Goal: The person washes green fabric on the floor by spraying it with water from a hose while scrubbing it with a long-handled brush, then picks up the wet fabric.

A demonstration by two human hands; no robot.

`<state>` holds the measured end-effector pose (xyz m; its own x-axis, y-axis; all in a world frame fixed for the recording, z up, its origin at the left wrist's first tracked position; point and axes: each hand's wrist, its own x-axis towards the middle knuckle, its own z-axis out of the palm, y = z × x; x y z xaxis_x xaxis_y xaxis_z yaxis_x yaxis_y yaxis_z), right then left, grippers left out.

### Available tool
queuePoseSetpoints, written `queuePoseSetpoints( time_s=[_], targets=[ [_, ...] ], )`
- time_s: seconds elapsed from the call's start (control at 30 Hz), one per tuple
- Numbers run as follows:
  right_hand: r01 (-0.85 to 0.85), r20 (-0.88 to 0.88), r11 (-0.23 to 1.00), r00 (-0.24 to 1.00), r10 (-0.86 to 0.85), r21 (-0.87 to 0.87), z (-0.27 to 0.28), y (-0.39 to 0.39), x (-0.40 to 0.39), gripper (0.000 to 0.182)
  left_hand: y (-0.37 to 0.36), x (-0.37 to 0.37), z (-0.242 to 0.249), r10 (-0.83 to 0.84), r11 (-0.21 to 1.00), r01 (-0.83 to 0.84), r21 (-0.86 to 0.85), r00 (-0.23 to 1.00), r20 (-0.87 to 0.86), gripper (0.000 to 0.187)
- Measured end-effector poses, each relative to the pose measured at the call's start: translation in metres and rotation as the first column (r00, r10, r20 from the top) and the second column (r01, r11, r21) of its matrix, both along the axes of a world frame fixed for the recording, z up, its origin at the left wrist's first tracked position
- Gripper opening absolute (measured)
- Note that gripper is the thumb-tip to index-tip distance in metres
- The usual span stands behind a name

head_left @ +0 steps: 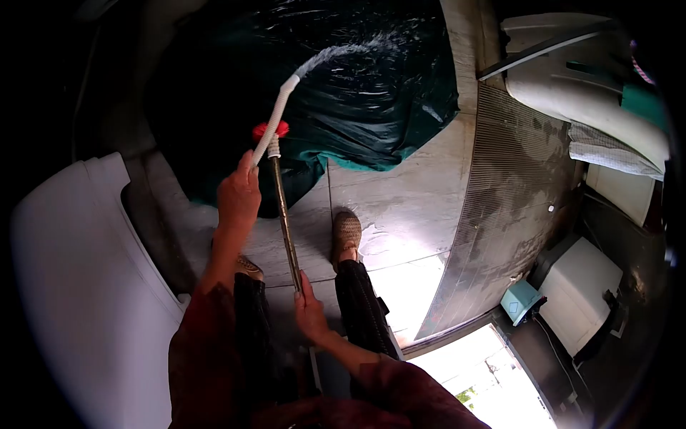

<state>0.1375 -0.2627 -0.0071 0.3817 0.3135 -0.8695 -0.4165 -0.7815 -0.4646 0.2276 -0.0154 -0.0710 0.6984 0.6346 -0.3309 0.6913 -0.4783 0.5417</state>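
Observation:
My left hand (239, 193) is wrapped round a pale corrugated hose (277, 114). Water (336, 53) streams from its far end onto a dark green sheet (371, 114), which lies wet and wrinkled on the floor. In my right hand (310, 311) is the near end of a long brownish pole (284, 222). The pole runs forward to a pale ribbed collar and a red head (281, 129), whose exact kind I cannot make out. The hose crosses in front of that head. My left hand's fingertips are partly hidden.
Pale floor tiles (421, 179) surround the sheet; a dark ribbed mat (511, 164) lies to the right. A large white panel (93, 264) stands at left. On the right are a light blue bin (521, 300), a whitish box (582, 286) and hanging cloth (607, 150).

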Motion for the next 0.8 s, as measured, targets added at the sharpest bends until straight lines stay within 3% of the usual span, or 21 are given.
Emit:
queuePoseSetpoints(
  time_s=[0.07, 0.1, 0.23, 0.3, 0.37, 0.4, 0.47, 0.53, 0.6, 0.63, 0.67, 0.7, 0.77, 0.8],
  targets=[
    [-0.006, 0.074, 0.999, 0.997, 0.004, 0.033, 0.000, -0.002, -0.002, 0.051, 0.028, -0.018, -0.003, 0.144, 0.987, -0.136, 0.089, 0.984, -0.101, 0.033],
    [-0.035, 0.075, 0.999, 0.997, 0.034, 0.015, 0.000, -0.003, -0.002, 0.051, 0.045, -0.024, 0.000, 0.239, 0.971, -0.234, 0.046, 0.959, -0.150, 0.032],
    [-0.030, 0.079, 0.998, 0.997, 0.025, 0.056, 0.003, 0.000, 0.003, 0.052, 0.116, -0.078, -0.027, 0.328, 0.925, -0.269, 0.269, 0.921, -0.209, 0.031],
    [-0.024, 0.066, 0.997, 0.998, 0.019, 0.078, -0.001, -0.005, -0.001, 0.052, 0.158, -0.115, -0.052, 0.331, 0.918, -0.277, 0.283, 0.929, -0.165, 0.034],
    [-0.009, 0.095, 0.995, 0.995, 0.000, 0.095, -0.002, -0.006, -0.004, 0.051, 0.182, -0.133, -0.051, 0.404, 0.907, -0.305, 0.290, 0.822, -0.401, 0.043],
    [-0.005, 0.075, 0.997, 0.997, 0.000, 0.072, -0.002, -0.007, -0.004, 0.050, 0.185, -0.135, -0.048, 0.407, 0.907, -0.306, 0.290, 0.816, -0.410, 0.043],
    [0.023, 0.067, 0.996, 0.997, -0.029, 0.085, -0.003, -0.005, -0.006, 0.050, 0.181, -0.129, -0.044, 0.686, 0.721, -0.525, 0.453, 0.637, -0.352, 0.054],
    [0.085, 0.019, 0.993, 0.996, -0.087, 0.082, 0.002, -0.003, -0.005, 0.050, 0.156, -0.142, -0.071, 0.606, 0.776, -0.528, 0.345, 0.777, -0.171, 0.060],
    [0.136, -0.012, 0.989, 0.991, -0.136, 0.062, 0.001, 0.000, -0.007, 0.050, 0.099, -0.144, -0.109, 0.712, 0.681, -0.730, 0.055, 0.642, -0.285, 0.066],
    [0.192, -0.031, 0.980, 0.981, -0.191, 0.048, 0.002, 0.002, -0.006, 0.050, 0.067, -0.133, -0.113, 0.726, 0.605, -0.795, -0.040, 0.572, -0.383, 0.070],
    [0.197, -0.061, 0.979, 0.979, -0.193, 0.053, 0.006, 0.004, -0.002, 0.050, 0.038, -0.131, -0.138, 0.753, 0.389, -0.911, -0.136, 0.399, -0.524, 0.076],
    [0.189, -0.053, 0.981, 0.981, -0.186, 0.040, 0.008, 0.004, 0.003, 0.050, 0.017, -0.115, -0.133, 0.778, 0.142, -0.971, -0.191, 0.229, -0.586, 0.080],
    [0.135, -0.016, 0.988, 0.991, -0.134, 0.069, 0.007, 0.003, 0.004, 0.051, -0.004, -0.112, -0.151, 0.776, -0.287, -0.913, -0.289, -0.045, -0.629, 0.082],
    [0.134, 0.008, 0.989, 0.991, -0.135, 0.068, 0.005, 0.000, 0.001, 0.052, -0.005, -0.104, -0.161, 0.757, -0.391, -0.873, -0.292, -0.125, -0.641, 0.077]
  ],
)
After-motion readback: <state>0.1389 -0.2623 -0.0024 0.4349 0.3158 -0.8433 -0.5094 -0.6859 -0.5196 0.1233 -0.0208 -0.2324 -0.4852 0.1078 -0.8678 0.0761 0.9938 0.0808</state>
